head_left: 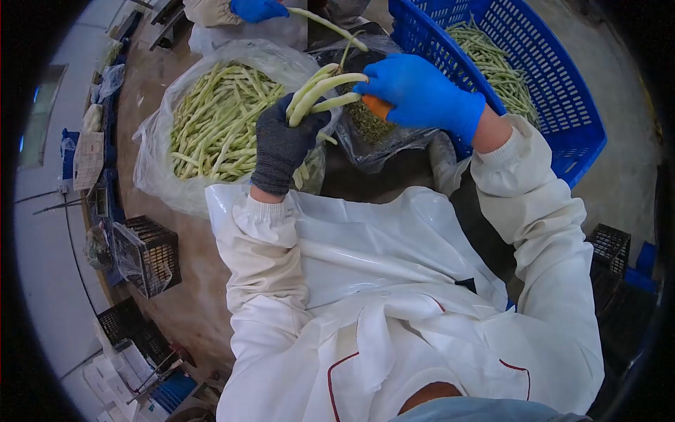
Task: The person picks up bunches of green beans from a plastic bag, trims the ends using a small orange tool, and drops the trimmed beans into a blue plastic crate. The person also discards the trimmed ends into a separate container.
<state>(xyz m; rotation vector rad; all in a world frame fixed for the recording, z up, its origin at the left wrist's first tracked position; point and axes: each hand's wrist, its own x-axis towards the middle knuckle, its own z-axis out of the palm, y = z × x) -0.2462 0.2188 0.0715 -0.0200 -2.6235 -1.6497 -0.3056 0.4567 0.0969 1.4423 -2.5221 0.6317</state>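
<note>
Beans (310, 98) in left hand (282, 143), orange object (377, 107) in right hand (425, 93)

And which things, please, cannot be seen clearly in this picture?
In the head view:
Orange object: mostly hidden by the right hand.
Held beans: one end covered by the left hand.
Other person's sleeve: cut off by the top edge.
Blue crate: far end cut off likewise.

On the left we are seeing a black crate (159, 253) standing near the wall (46, 260), with a window (41, 116) showing in that wall; on the far right, a dark basket (610, 246) is sitting.
</note>
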